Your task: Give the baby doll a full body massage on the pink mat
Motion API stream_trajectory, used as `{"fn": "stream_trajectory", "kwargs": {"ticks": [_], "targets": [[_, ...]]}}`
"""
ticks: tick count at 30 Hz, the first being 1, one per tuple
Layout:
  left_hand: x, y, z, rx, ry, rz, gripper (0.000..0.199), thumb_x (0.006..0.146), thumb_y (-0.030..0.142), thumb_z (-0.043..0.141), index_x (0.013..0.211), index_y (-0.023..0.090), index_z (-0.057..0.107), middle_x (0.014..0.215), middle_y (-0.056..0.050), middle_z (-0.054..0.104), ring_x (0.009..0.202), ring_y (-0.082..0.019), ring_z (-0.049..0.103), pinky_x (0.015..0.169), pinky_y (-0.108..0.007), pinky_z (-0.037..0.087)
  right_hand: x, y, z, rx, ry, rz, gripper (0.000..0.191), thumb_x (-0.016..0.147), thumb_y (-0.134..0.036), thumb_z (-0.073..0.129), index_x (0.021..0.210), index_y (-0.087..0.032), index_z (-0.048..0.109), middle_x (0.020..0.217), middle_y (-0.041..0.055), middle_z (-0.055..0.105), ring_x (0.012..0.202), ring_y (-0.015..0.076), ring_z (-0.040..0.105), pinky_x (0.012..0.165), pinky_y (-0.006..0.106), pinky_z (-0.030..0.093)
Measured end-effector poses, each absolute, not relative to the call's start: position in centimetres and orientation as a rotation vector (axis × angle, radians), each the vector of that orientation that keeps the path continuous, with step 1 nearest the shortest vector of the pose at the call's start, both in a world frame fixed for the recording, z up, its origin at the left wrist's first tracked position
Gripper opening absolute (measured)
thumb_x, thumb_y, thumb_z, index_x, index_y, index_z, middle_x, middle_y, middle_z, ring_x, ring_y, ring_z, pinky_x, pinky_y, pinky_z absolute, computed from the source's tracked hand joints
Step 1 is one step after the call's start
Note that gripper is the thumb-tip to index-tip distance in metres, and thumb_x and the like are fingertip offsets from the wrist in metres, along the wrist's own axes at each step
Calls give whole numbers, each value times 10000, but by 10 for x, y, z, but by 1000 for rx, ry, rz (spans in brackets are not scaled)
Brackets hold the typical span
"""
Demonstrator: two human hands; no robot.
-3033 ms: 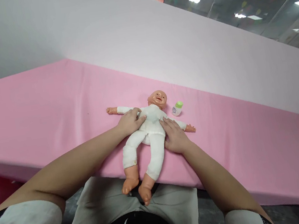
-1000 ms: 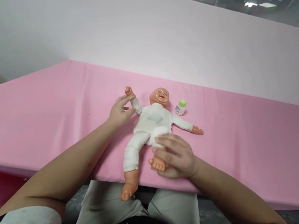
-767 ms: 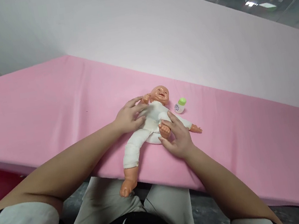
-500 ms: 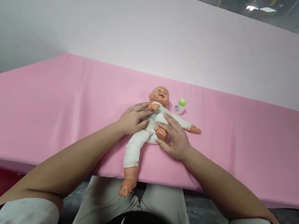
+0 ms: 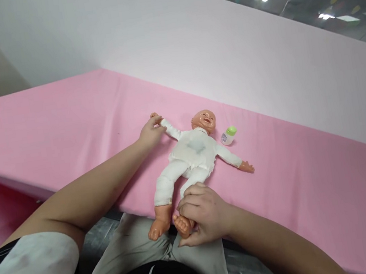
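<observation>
A baby doll (image 5: 193,147) with a white cloth body lies on its back on the pink-covered table (image 5: 300,174), head away from me and arms spread out. My left hand (image 5: 152,131) is closed round the doll's forearm near its small hand, on the left. My right hand (image 5: 203,210) wraps round the lower part of one leg, just above the foot, at the table's near edge. The doll's other foot (image 5: 160,221) hangs over that edge, untouched. Beside the doll's head lies a small bottle (image 5: 228,135) with a green cap.
A white wall panel (image 5: 188,39) rises along the table's far side. My legs (image 5: 125,252) are right under the near edge. Ceiling lights show at the upper right.
The doll's arm has swung from its chest out to the left with my left hand. The bent leg has come down straight towards me in my right hand.
</observation>
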State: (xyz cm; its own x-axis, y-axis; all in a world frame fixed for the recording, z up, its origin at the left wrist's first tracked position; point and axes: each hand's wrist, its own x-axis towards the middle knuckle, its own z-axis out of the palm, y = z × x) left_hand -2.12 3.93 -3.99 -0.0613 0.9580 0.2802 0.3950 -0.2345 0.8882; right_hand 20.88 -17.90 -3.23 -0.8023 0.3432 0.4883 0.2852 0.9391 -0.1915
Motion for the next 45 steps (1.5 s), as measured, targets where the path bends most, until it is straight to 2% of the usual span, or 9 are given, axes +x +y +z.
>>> {"fn": "stream_trajectory", "kwargs": {"ticks": [6,12,16,23,29,34,37,41,45], "targets": [[-19,22,-32,1850,1340,1341,646,843,332,645,1483,265,586,1582,-116,525,1413,-321,565,1113,-506,541,216,-182,-16,-418,-2401,8,493,797,-669,766,1030,-247,660,1232,98,771,1197,305,665,995,469,514],[0,-11,-23,2593,934,1080,608,885,383,646,1466,206,643,1662,-140,460,1534,-325,454,1274,-483,389,237,-165,-4,-694,-2153,-131,488,815,-471,731,1228,-283,552,1589,137,545,1515,417,466,1190,669,405],[10,-16,-21,2753,832,875,509,933,365,594,1394,182,711,1629,-142,516,1531,-319,466,1298,-478,351,249,-138,-16,-1050,-2010,12,575,869,-389,720,1391,-246,529,1661,182,445,1560,401,414,1222,686,390],[11,-16,-19,2623,986,893,566,941,434,609,1462,221,664,1676,-121,457,1528,-325,467,1269,-490,388,250,-128,-21,-1042,-2034,-32,600,868,-409,754,1411,-219,585,1622,191,494,1530,393,457,1214,645,430],[5,1,-28,2303,1232,1076,822,855,437,678,1615,202,473,1745,-140,297,1628,-366,263,1312,-538,299,231,-161,0,-697,-2211,-132,638,702,-625,881,1199,-265,706,1260,117,761,1215,376,666,1030,573,549],[-2,22,-27,1441,1227,1267,920,836,378,683,1682,330,325,1712,-106,334,1480,-355,482,1142,-547,498,220,-166,-16,-448,-2403,247,623,651,-798,855,867,-239,686,863,49,785,797,219,694,789,399,591],[-8,29,-24,1082,1137,1275,902,855,392,677,1678,395,309,1744,-71,279,1362,-338,585,1016,-499,570,219,-162,-26,-496,-2541,365,632,644,-830,844,738,-243,630,782,36,751,751,200,675,777,382,580],[-9,29,-27,1133,1086,1326,884,805,382,742,1631,370,427,1682,-80,392,1385,-355,559,1043,-496,552,219,-163,-22,-439,-2440,383,649,626,-825,859,841,-242,672,836,45,778,795,213,695,773,381,585],[-4,25,-35,1498,834,1321,794,816,417,727,1578,291,538,1694,-88,397,1510,-382,444,1205,-563,427,226,-165,0,-382,-2249,278,630,686,-681,909,1068,-233,686,934,57,813,796,221,738,800,410,600]]}}
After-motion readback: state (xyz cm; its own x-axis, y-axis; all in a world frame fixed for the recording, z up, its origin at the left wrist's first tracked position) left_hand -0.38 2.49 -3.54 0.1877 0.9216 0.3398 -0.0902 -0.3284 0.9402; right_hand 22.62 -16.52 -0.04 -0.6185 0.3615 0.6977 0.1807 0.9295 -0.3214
